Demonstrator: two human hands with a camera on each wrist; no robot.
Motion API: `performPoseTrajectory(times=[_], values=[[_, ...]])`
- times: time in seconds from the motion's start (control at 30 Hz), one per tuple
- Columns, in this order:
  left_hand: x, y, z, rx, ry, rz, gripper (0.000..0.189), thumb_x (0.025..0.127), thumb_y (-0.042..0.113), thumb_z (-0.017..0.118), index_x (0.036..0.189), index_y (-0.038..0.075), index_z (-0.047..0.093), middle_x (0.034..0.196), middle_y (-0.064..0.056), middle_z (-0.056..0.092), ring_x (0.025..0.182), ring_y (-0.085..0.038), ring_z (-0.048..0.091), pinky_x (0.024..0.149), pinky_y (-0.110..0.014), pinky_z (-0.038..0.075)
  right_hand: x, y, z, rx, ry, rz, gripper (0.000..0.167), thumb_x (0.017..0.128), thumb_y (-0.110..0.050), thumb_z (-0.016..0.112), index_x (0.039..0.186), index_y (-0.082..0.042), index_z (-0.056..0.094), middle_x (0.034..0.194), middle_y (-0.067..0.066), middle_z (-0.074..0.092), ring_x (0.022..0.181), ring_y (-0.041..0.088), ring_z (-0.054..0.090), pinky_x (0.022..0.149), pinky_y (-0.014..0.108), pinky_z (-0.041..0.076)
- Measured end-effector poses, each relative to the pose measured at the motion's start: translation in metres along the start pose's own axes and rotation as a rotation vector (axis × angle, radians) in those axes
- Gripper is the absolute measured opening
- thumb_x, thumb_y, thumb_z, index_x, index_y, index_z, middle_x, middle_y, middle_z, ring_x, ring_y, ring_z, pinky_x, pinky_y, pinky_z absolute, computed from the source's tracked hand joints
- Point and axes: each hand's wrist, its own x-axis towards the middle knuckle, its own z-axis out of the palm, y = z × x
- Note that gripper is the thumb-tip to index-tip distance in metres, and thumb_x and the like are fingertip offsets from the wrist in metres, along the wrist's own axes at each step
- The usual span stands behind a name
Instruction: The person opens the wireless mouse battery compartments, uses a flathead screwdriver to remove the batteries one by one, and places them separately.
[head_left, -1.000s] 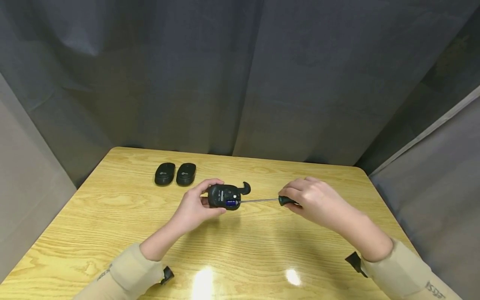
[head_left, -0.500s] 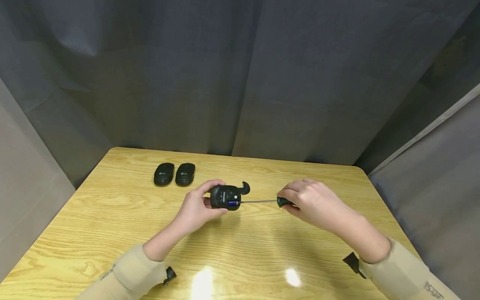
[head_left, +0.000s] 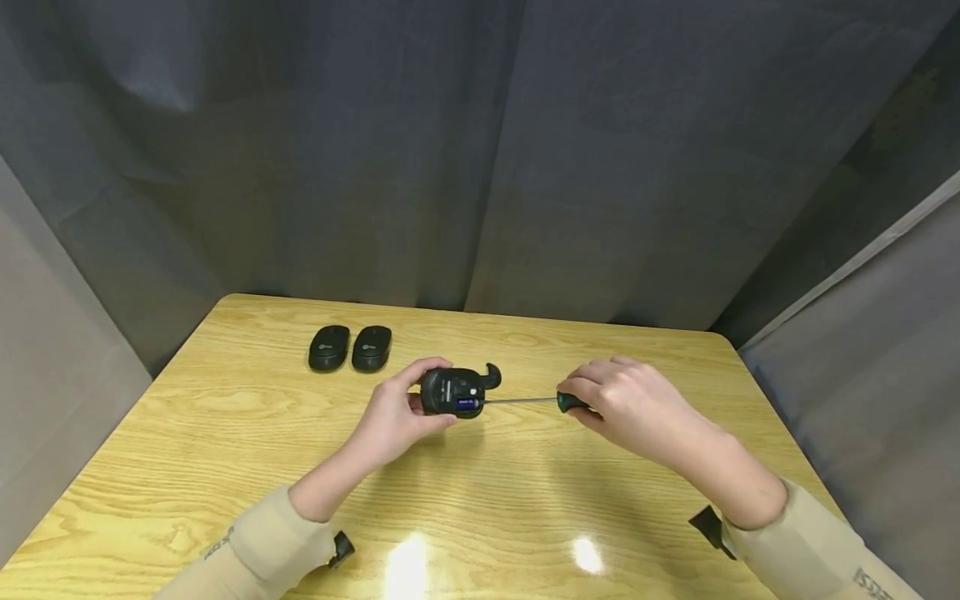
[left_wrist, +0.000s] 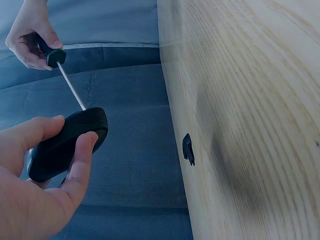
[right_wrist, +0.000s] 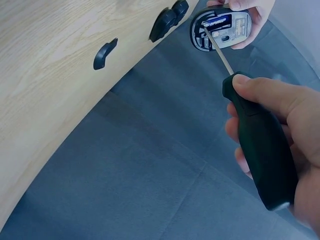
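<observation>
My left hand [head_left: 397, 412] grips a black computer mouse [left_wrist: 60, 145] by its sides, underside toward the head camera. Its battery bay is uncovered, and a blue battery [head_left: 467, 404] lies in it. From the right, my right hand [head_left: 626, 398] holds a screwdriver [right_wrist: 262, 145] by its dark green handle. The thin metal shaft [head_left: 521, 401] runs level to the mouse, its tip at the end of the bay beside the battery. Just behind the mouse on the table lies a small curved black piece, the battery cover [right_wrist: 104, 54] by its shape.
Two more black mice, a left one [head_left: 329, 348] and a right one [head_left: 372, 348], stand side by side at the back left of the wooden table [head_left: 247, 400]. Grey curtains [head_left: 375, 150] hang behind the table and at both sides.
The mouse and left hand have shifted very slightly to the right. The screwdriver stays against the mouse, its handle moving only a little back and forth.
</observation>
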Motion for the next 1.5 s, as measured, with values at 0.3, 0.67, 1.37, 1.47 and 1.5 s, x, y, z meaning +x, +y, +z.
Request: performPoseTrajectory(times=[0.3,0.67,1.37,1.47,1.5], values=[[0.0,0.001,-0.001,-0.001,0.001,-0.006,0.066,0.068,0.001,0.082,0.125,0.021,0.056,0.124,-0.01,0.058,0.065,-0.013,0.061,0.058,-0.022,0.054,0.002,-0.001,0.002,-0.022,0.039,-0.034,0.028,0.064,-0.014,0.086,0.087,-0.009,0.071,0.083,0.0,0.069,0.075,0.016,0.065,0.062,0.03,0.055],[0.0,-0.002,-0.001,-0.033,0.015,0.01,0.066,0.067,0.0,0.082,0.124,0.021,0.057,0.123,-0.009,0.058,0.067,-0.015,0.064,0.059,-0.023,0.056,0.002,0.003,0.01,-0.006,0.091,-0.061,0.029,0.063,-0.014,0.086,0.088,-0.008,0.071,0.084,0.002,0.069,0.074,0.017,0.066,0.061,0.031,0.055],[0.007,-0.003,-0.023,-0.172,-0.038,-0.151,0.065,0.07,0.009,0.083,0.127,0.022,0.055,0.126,-0.014,0.053,0.092,-0.025,0.063,0.073,-0.032,0.058,-0.014,0.023,0.023,0.293,0.219,-0.012,0.028,0.09,-0.037,0.062,0.097,-0.012,0.071,0.09,-0.003,0.07,0.075,0.011,0.067,0.058,0.026,0.055],[0.006,-0.004,-0.023,-0.167,-0.048,-0.15,0.066,0.07,0.01,0.083,0.127,0.021,0.054,0.126,-0.015,0.052,0.088,-0.024,0.063,0.071,-0.031,0.058,-0.015,0.024,0.023,0.26,0.203,-0.012,0.035,0.093,-0.041,0.055,0.096,-0.011,0.071,0.089,-0.002,0.07,0.075,0.012,0.067,0.058,0.027,0.056],[0.006,-0.004,-0.023,-0.164,-0.044,-0.148,0.066,0.069,0.009,0.083,0.127,0.021,0.055,0.126,-0.015,0.053,0.087,-0.023,0.064,0.071,-0.031,0.058,-0.015,0.024,0.024,0.249,0.201,-0.01,0.034,0.092,-0.04,0.056,0.095,-0.01,0.071,0.089,-0.001,0.07,0.074,0.012,0.067,0.058,0.028,0.056]])
